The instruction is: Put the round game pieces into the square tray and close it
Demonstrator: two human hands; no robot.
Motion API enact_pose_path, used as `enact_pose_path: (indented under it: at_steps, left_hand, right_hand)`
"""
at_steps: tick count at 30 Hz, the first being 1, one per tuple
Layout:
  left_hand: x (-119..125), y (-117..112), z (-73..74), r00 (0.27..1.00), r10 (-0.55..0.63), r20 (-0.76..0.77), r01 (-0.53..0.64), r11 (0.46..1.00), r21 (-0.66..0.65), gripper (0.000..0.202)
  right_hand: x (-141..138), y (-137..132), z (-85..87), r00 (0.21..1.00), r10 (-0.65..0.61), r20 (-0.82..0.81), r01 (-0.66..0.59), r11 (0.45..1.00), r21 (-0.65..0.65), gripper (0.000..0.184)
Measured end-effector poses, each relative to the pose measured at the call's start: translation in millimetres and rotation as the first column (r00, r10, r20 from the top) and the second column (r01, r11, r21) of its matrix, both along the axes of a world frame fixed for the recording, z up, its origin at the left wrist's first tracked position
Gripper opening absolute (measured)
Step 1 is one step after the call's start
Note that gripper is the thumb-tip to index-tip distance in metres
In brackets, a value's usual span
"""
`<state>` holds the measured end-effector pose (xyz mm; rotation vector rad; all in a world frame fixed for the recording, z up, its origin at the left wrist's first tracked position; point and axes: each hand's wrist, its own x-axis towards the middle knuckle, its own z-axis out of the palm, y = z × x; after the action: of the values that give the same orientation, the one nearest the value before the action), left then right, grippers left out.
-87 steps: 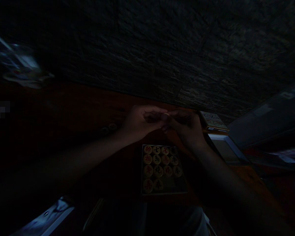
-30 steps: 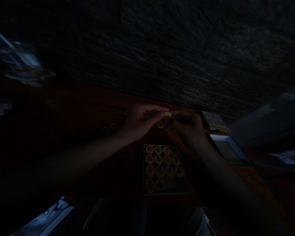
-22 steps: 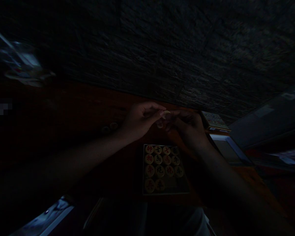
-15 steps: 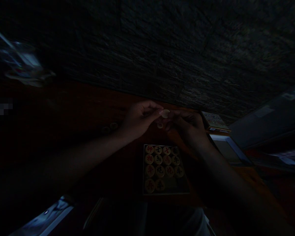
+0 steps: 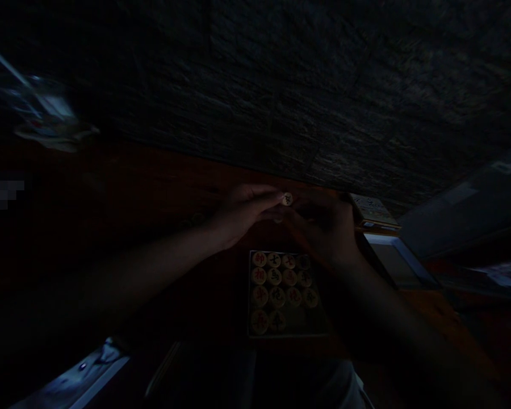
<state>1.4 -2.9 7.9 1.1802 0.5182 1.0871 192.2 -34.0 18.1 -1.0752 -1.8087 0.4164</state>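
The light is very dim. A round Chinese chess piece (image 5: 287,199) with a dark character on its face is held above the wooden table. My left hand (image 5: 249,210) pinches it from the left, thumb along its edge. From the right, my right hand (image 5: 323,224) closes its fingertips around the same piece; shadow hides part of them. Just below the fingers, another pale piece (image 5: 278,220) shows partly. Nearer to me lies a shallow box (image 5: 298,322) with rows of Chinese chess pieces, red and black characters facing up.
A stone-textured wall (image 5: 255,85) rises behind the table (image 5: 153,176). At right stand a printed box (image 5: 373,209) and a pale-rimmed tray or lid (image 5: 394,258). A clear container (image 5: 53,111) is at far left. Faint loose pieces (image 5: 198,218) lie beside my left forearm.
The held piece has turned so that its character now faces me. My right fingers have shifted lower and to the left, partly covering the piece beneath.
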Motion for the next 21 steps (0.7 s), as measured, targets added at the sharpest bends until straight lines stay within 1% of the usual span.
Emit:
enact_pose_path:
  at_steps: [4,7,10,15,19,21]
  left_hand:
    - [-1.8,0.6,-1.1,1.0,0.021,-0.01,-0.021,1.0,0.014,0.023]
    - [-2.7,2.2,-3.8,0.997,0.065,-0.042,-0.063,0.997,0.042,0.025]
    - [-3.3,2.3,-3.0,0.988,0.125,-0.094,-0.121,0.991,0.05,0.026]
    - [-4.3,0.6,1.9,0.97,0.179,-0.164,-0.167,0.982,0.084,0.026]
    - [-4.8,2.2,0.1,0.955,0.228,-0.192,-0.207,0.971,0.12,0.024]
    - [-5.0,3.6,-1.8,0.948,0.239,-0.21,-0.212,0.967,0.141,0.023]
  right_hand:
    - [3.0,0.8,2.6,0.992,-0.035,0.119,0.027,0.997,0.066,0.025]
    - [4.3,1.4,4.4,0.986,-0.046,0.16,0.029,0.994,0.109,0.023]
    - [4.7,1.1,5.3,0.982,-0.06,0.18,0.036,0.991,0.132,0.02]
    - [5.3,-0.4,5.3,0.971,-0.063,0.232,0.042,0.995,0.095,0.023]
    - [7.4,-0.2,5.5,0.967,-0.017,0.254,0.004,0.999,0.053,0.031]
    - [7.9,-0.2,6.2,0.967,0.0,0.255,-0.011,0.999,0.039,0.031]
